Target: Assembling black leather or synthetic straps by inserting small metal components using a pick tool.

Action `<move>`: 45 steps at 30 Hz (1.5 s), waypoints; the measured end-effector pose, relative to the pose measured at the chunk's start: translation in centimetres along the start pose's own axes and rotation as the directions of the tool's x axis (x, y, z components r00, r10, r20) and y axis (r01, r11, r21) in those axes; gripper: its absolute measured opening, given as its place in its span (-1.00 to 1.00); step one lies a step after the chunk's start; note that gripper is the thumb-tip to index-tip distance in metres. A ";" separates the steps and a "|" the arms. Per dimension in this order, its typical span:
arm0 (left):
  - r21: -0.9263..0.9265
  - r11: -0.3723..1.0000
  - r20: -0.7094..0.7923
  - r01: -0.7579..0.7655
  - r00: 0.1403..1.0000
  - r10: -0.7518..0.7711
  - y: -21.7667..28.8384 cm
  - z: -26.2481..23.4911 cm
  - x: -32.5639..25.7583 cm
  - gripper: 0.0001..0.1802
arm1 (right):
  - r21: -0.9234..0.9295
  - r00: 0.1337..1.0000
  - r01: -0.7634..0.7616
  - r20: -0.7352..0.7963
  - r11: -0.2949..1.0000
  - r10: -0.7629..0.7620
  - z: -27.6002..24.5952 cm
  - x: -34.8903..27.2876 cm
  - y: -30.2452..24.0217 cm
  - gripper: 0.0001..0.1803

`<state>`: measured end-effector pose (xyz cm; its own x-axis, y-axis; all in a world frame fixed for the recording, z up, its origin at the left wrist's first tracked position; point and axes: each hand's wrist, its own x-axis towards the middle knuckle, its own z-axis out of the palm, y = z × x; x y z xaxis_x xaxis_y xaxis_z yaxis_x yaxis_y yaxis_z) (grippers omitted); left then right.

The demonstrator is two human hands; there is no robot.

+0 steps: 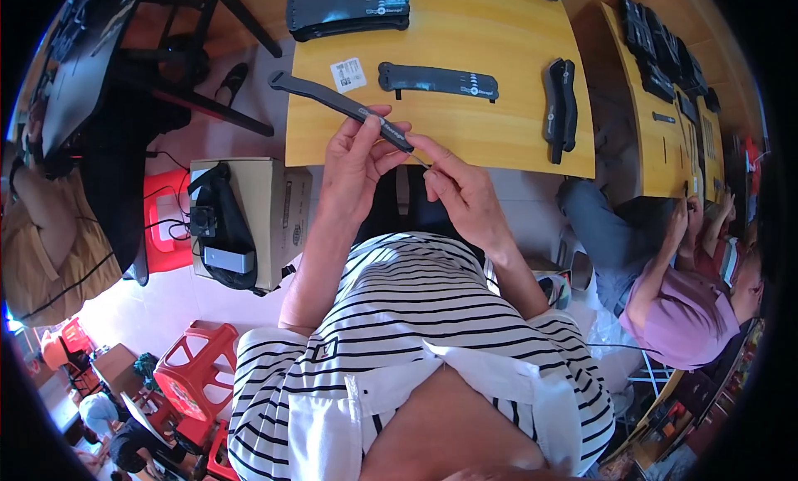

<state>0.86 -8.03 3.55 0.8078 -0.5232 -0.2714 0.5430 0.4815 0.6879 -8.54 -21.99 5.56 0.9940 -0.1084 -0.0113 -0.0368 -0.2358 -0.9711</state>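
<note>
A long black strap (324,96) with pale printed lettering slants over the table's near edge. My left hand (353,153) pinches it between thumb and fingers close to its lower right end. At that same end my right hand (457,186) is closed, the index finger touching the strap's tip. A thin, greyish sliver (421,160) shows between the right fingers and the strap; its kind is too small to make out. Just beyond my hands another black strap (438,80) lies flat on the yellow wooden table (515,136).
A stack of black straps (349,12) lies at the table's far left, near a white label sheet (347,74). More folded straps (559,111) rest at the right edge. A cardboard box (283,207) stands on the left; a co-worker (677,315) sits on the right.
</note>
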 end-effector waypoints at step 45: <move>0.663 0.344 0.318 -0.665 0.667 0.674 -2.4 1.2 -1.6 -0.72 | 0.728 0.971 -0.141 -0.032 0.671 0.238 4.0 0.1 0.0 -0.53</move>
<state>-2.04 -9.19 3.12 0.8315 -0.2482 0.4969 -0.5020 0.0472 0.8636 -8.00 -18.18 4.61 0.9529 -0.1919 -0.2350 -0.0903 0.5599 -0.8236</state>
